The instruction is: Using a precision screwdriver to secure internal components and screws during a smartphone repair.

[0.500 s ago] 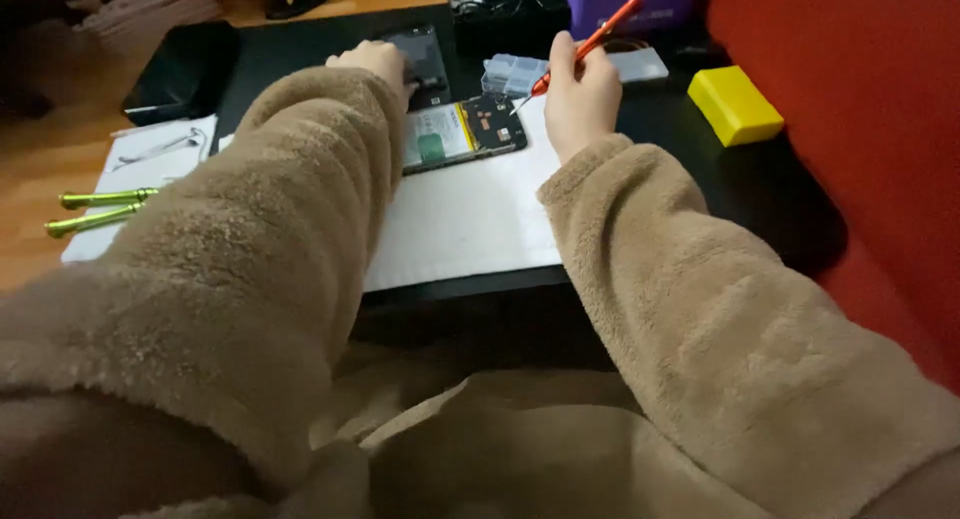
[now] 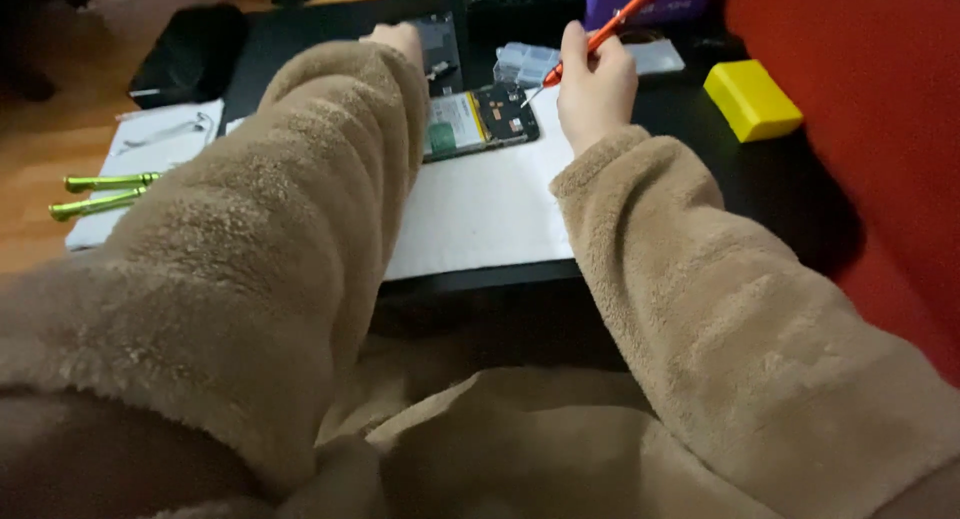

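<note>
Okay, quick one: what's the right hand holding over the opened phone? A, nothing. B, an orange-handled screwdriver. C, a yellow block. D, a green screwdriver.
B: the right hand grips an orange-handled screwdriver whose tip points down at the opened phone; the green screwdrivers lie far left, and the yellow block sits untouched.

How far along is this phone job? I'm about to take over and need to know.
Done: the phone lies opened on the white mat, battery and board exposed. In hand: the right hand holds an orange screwdriver, tip just above the board; the left hand reaches to a dark panel. Left: the internals look still in place.
</note>
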